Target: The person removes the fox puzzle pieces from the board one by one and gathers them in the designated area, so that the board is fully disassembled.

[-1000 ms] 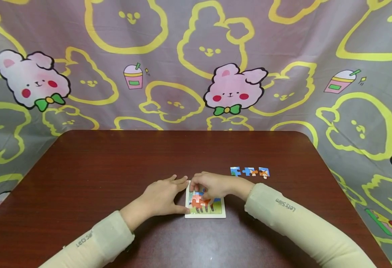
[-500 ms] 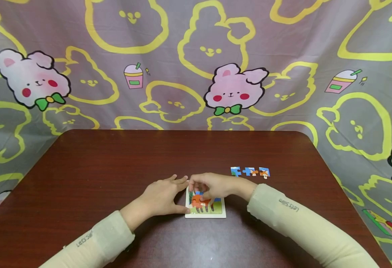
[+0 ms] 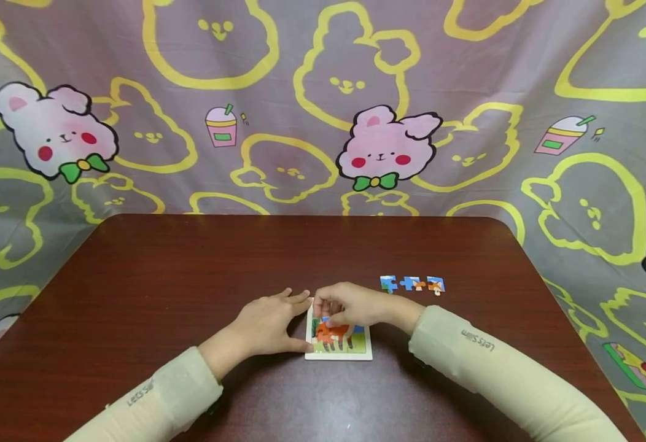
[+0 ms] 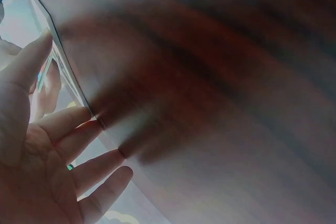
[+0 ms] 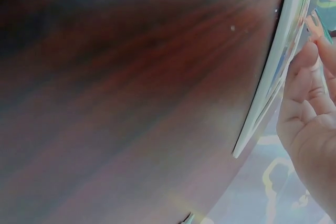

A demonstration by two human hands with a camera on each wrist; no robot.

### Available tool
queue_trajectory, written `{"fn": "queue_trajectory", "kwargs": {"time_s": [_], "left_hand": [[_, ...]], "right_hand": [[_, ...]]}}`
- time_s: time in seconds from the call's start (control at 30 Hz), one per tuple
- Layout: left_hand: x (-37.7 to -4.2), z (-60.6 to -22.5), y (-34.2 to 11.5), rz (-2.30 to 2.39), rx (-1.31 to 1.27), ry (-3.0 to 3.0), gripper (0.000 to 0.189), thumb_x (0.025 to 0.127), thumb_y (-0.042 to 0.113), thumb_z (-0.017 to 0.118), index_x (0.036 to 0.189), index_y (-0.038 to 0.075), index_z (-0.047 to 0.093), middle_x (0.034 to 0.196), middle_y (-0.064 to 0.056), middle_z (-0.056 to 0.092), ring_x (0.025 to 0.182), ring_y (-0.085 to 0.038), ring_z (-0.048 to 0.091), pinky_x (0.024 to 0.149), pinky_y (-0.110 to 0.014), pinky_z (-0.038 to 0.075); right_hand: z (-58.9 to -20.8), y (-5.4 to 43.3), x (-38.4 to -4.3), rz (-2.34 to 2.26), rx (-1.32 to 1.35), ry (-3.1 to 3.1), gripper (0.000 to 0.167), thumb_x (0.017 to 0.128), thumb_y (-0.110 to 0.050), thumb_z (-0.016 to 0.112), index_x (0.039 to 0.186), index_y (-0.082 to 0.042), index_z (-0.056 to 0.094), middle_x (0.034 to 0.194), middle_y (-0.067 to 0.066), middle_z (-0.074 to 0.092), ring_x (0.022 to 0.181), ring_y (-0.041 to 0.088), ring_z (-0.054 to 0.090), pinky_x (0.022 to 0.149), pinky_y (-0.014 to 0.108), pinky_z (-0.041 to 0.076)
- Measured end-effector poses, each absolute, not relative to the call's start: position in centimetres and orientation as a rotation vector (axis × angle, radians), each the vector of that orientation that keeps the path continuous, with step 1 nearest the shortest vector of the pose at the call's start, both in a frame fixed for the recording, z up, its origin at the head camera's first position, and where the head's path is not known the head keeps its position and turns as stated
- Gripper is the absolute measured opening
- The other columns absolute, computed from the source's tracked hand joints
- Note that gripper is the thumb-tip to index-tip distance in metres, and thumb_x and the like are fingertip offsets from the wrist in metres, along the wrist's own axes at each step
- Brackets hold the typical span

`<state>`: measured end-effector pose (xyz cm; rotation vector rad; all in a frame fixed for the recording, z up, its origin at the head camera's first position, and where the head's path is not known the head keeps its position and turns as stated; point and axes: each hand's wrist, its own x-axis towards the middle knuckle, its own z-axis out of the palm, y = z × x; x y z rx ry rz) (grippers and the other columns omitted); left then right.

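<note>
The white-bordered puzzle (image 3: 338,352), an orange animal on green, lay on the brown surface (image 3: 190,264) — room beyond its near edge. The right grip (image 3: 347,305) pinched a piece (image 5: 315,24); the left grip (image 3: 264,322), spread, touched the border.

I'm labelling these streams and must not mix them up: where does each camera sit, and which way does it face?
Head: worn on the head, facing forward and down at the table, puzzle board and patterned curtain; left hand, right hand and both sleeves show.
Left wrist: worn there, facing that hand's work; the left hand's palm shows against mostly table.
Right wrist: worn there, facing the right hand, which pinches a puzzle piece.
Shared: head and right wrist both show the right hand and puzzle board.
</note>
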<state>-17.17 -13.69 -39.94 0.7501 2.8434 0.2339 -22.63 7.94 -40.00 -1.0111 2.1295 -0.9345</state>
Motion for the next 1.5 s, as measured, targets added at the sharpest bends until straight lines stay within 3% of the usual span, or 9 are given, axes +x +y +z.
{"fn": "queue_trajectory", "kwargs": {"time_s": [0.17,0.4,0.7,0.97,1.5], "left_hand": [[-17.2,-39.9,-13.6,0.231,0.752,2.846,0.086,0.075,0.064,0.076,0.144,0.019,0.054,0.152,-0.001,0.049,0.14,-0.034,0.046,0.092,-0.053,0.054],[-17.3,-39.8,-13.6,0.221,0.733,2.84,0.083,0.075,0.063,0.077,0.143,0.02,0.055,0.153,0.0,0.048,0.141,-0.033,0.046,0.093,-0.053,0.053],[-17.4,-39.8,-13.6,0.215,0.717,2.841,0.084,0.075,0.064,0.076,0.144,0.021,0.055,0.154,0.001,0.047,0.141,-0.033,0.046,0.093,-0.053,0.053],[-17.4,-39.8,-13.5,0.211,0.719,2.847,0.084,0.075,0.063,0.076,0.144,0.021,0.055,0.153,0.0,0.047,0.14,-0.034,0.046,0.096,-0.054,0.052],[-17.2,-39.9,-13.4,0.187,0.739,2.862,0.084,0.074,0.063,0.077,0.143,0.021,0.056,0.153,-0.001,0.049,0.14,-0.033,0.048,0.091,-0.053,0.054]], "right_hand": [[-40.0,8.4,-22.8,-1.001,-1.008,2.108,0.015,0.092,0.002,0.065,0.1,-0.01,0.064,0.09,0.003,0.06,0.079,0.011,0.061,0.058,0.033,0.058],[-40.2,9.8,-23.3,-1.032,-1.07,2.116,0.017,0.091,0.003,0.065,0.103,-0.009,0.065,0.091,0.006,0.063,0.075,0.008,0.06,0.067,0.023,0.052],[-40.0,11.2,-23.8,-1.108,-1.052,2.074,0.015,0.092,0.006,0.062,0.104,-0.003,0.063,0.086,0.009,0.064,0.069,0.016,0.064,0.066,0.03,0.056],[-40.0,12.8,-24.4,-1.128,-1.011,2.142,0.013,0.09,0.006,0.064,0.101,-0.001,0.063,0.085,0.008,0.063,0.07,0.014,0.058,0.064,0.026,0.052],[-40.5,16.4,-24.6,-1.15,-0.91,2.201,0.012,0.09,0.004,0.066,0.101,-0.001,0.063,0.081,0.01,0.064,0.065,0.022,0.06,0.064,0.031,0.053]]}}
